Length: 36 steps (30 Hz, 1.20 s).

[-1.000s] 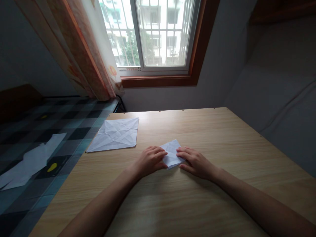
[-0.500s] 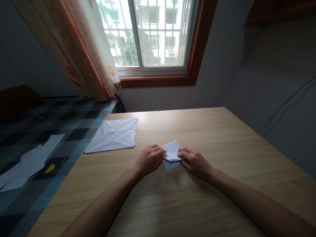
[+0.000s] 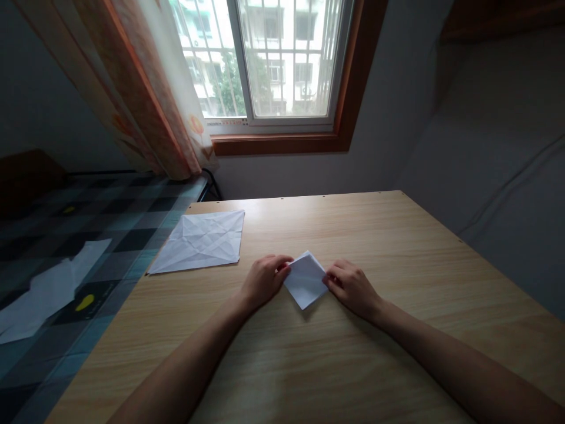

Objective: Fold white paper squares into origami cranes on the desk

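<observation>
Creased sheet near folded paper

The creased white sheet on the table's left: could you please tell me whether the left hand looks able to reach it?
Probably yes: the left hand is nearer, and nothing visible stands between it and the creased sheet, though it would likely need to release the folded paper.
</observation>
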Each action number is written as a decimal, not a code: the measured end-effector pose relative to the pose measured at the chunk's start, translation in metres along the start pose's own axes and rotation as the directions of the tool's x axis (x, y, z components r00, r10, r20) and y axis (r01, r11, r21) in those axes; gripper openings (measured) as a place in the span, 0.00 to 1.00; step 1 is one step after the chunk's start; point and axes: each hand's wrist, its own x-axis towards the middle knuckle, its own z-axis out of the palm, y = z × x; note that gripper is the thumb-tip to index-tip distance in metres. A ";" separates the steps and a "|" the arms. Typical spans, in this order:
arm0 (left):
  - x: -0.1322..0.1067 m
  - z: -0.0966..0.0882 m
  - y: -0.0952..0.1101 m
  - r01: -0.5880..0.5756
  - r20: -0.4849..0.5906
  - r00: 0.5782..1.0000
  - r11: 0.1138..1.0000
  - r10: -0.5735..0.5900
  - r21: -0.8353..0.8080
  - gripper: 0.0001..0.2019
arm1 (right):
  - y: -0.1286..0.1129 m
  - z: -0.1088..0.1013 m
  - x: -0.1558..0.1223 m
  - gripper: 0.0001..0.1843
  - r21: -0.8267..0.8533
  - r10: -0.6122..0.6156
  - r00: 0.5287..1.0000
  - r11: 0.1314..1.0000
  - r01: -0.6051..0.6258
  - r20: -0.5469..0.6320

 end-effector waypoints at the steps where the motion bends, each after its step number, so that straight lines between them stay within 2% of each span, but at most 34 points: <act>1: 0.000 0.000 -0.001 -0.014 -0.007 1.000 1.000 0.014 0.004 0.09 | 0.001 0.000 0.000 0.07 0.000 -0.001 1.000 1.000 0.001 -0.003; 6: -0.002 0.000 -0.003 -0.171 -0.082 0.981 0.982 0.178 0.085 0.10 | 0.001 0.002 -0.004 0.09 -0.092 -0.073 0.991 0.994 0.063 -0.111; 9: -0.004 -0.001 0.002 -0.188 -0.110 0.973 0.971 0.205 0.149 0.16 | -0.005 0.003 -0.008 0.10 -0.193 -0.150 0.979 0.974 0.122 -0.138; 11: -0.006 -0.001 0.005 -0.197 -0.074 0.974 0.964 0.213 0.179 0.19 | -0.012 0.002 -0.009 0.09 -0.205 -0.199 0.976 0.963 0.177 -0.089; 13: -0.007 -0.001 0.006 -0.230 -0.005 0.972 0.953 0.235 0.199 0.17 | -0.017 0.001 -0.008 0.11 -0.153 -0.219 0.974 0.966 0.209 -0.051; 15: -0.008 -0.001 0.006 -0.263 0.060 0.965 0.943 0.256 0.204 0.15 | -0.016 0.000 -0.005 0.15 -0.084 -0.178 0.979 0.982 0.170 -0.101; 18: -0.007 -0.002 0.004 -0.289 0.111 0.955 0.942 0.274 0.167 0.15 | -0.006 0.000 0.002 0.19 -0.016 -0.012 0.972 1.000 0.008 -0.234; 21: -0.007 -0.004 0.002 -0.287 0.125 0.954 0.950 0.272 0.123 0.15 | 0.005 0.002 0.007 0.25 0.036 0.124 0.972 0.992 -0.119 -0.201; 23: -0.008 -0.004 0.003 -0.283 0.138 0.954 0.951 0.266 0.123 0.13 | 0.007 0.003 0.007 0.25 0.040 0.138 0.978 0.990 -0.134 -0.154; 25: -0.008 -0.005 0.004 -0.288 0.154 0.952 0.947 0.266 0.141 0.10 | 0.005 0.003 0.006 0.24 0.009 0.077 0.987 0.997 -0.077 -0.140; 27: -0.008 -0.005 0.005 -0.295 0.164 0.949 0.942 0.269 0.163 0.10 | 0.000 0.003 0.005 0.22 -0.045 -0.044 0.987 0.998 0.037 -0.155; 31: -0.007 -0.006 0.006 -0.310 0.176 0.944 0.933 0.278 0.186 0.12 | -0.010 0.004 0.002 0.15 -0.138 -0.303 0.947 0.948 0.288 -0.106; 33: -0.007 -0.007 0.007 -0.316 0.188 0.941 0.930 0.282 0.186 0.14 | -0.013 0.003 0.002 0.13 -0.155 -0.367 0.929 0.922 0.356 -0.048; 36: -0.007 -0.008 0.008 -0.315 0.193 0.940 0.931 0.280 0.182 0.14 | -0.015 0.001 0.001 0.12 -0.169 -0.390 0.921 0.910 0.380 -0.029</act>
